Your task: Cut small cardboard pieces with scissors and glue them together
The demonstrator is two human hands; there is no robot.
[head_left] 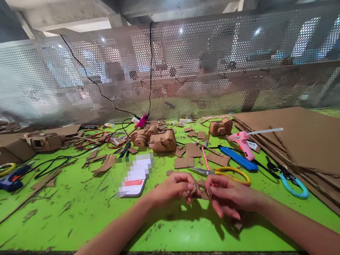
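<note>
Close together over the green table (159, 230), my left hand (180, 185) and my right hand (226, 191) pinch small bits of brown cardboard (202, 190) between thumb and fingers. Whether it is one piece or two I cannot tell, as the fingers cover much of it. Just behind my right hand lie yellow-handled scissors (231, 173), blades pointing left. A blue utility knife (238, 158) rests beyond them, with flat cardboard pieces (184, 162) nearby. Left of my left hand is a phone (135, 176), partly blurred out.
Cardboard camera models (162, 141) stand at the back. A pink glue gun (244, 144), turquoise-handled cutters (294, 186) and large cardboard sheets (317, 140) are on the right. At left lie a blue glue gun (7, 182) and black cables (54, 162). A perforated metal screen (162, 69) rises behind.
</note>
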